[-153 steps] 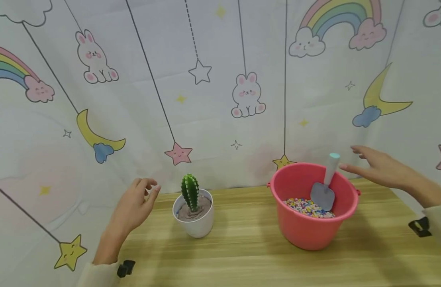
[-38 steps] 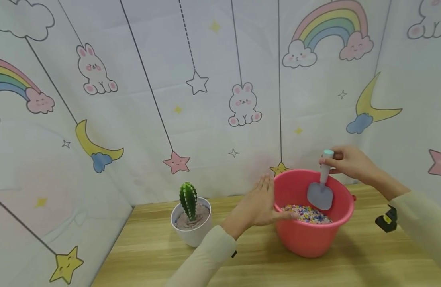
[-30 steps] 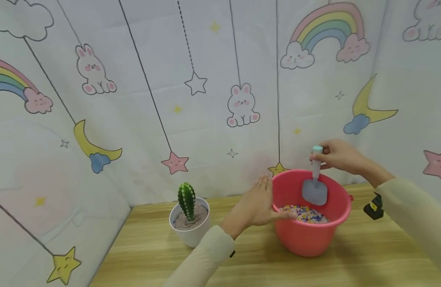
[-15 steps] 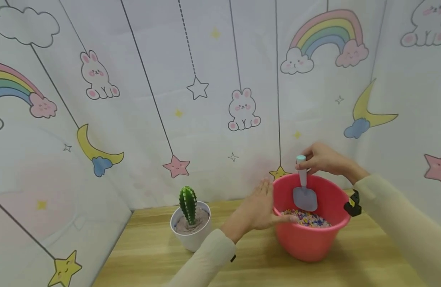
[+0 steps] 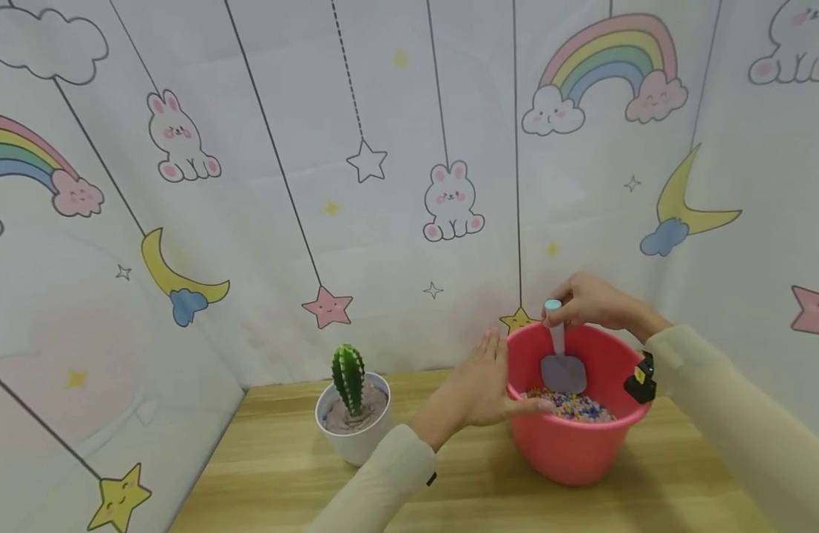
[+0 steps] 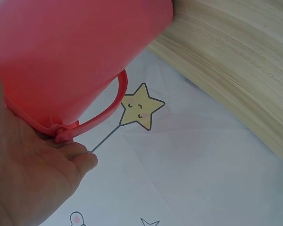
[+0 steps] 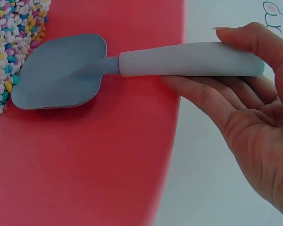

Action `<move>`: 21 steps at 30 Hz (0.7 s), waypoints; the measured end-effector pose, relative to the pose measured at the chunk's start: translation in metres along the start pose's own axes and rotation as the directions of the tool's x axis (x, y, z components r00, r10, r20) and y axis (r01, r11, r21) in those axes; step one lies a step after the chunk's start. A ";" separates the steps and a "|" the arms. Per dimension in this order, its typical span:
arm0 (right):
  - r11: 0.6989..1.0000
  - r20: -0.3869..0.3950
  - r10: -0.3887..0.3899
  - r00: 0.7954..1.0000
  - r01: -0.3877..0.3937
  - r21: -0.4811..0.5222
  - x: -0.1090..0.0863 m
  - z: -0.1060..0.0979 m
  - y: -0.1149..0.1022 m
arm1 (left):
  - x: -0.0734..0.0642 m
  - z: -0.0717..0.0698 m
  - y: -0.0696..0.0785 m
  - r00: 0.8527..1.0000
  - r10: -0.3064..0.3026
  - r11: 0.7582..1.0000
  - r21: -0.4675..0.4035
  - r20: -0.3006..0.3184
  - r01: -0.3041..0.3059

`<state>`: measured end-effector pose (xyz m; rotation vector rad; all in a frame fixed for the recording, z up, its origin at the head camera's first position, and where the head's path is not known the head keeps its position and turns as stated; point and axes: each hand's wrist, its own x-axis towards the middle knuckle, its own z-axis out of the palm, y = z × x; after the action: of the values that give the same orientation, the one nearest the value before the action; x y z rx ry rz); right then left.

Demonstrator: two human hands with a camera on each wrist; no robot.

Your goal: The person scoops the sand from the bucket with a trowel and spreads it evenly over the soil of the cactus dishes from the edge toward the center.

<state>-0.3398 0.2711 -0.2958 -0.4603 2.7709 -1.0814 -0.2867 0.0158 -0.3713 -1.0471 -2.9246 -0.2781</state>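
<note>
My right hand [image 5: 592,300] holds a small trowel by its white handle [image 7: 179,60], thumb on one side and fingers on the other. The grey blade [image 5: 564,374] points down inside the pink bucket [image 5: 569,455], its tip at the multicoloured pebbles [image 5: 582,407]. My left hand [image 5: 472,385] rests on the bucket's left rim, with straight fingers along the outside and the thumb over the front edge. In the left wrist view, that hand lies by the bucket's handle [image 6: 101,115].
A cactus [image 5: 349,379] stands in a white pot [image 5: 359,444] of grey-brown filling, left of the bucket. Both are on a wood-grain table [image 5: 269,459]. A white cloth [image 5: 382,252] printed with rabbits, stars and rainbows hangs behind.
From beside the pot, my left hand has come to the bucket's rim. The right hand has taken the trowel's handle, moved it left in the bucket and lowered its blade to the pebbles.
</note>
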 end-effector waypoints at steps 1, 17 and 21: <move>1.000 0.002 0.002 1.000 -0.002 0.000 0.000 0.001 0.000 | 0.000 0.000 0.000 1.000 0.002 1.000 -0.005 0.001 -0.002; 0.999 0.108 0.041 0.993 -0.039 -0.023 -0.002 0.008 -0.008 | 0.000 0.004 0.001 1.000 0.018 0.999 -0.039 -0.004 -0.018; 0.999 0.112 0.049 0.993 -0.049 -0.004 0.002 0.011 -0.008 | 0.001 0.002 -0.001 1.000 0.013 0.999 -0.031 0.002 -0.013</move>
<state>-0.3369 0.2577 -0.2989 -0.4362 2.6709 -1.0116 -0.2881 0.0161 -0.3735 -1.0703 -2.9233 -0.3231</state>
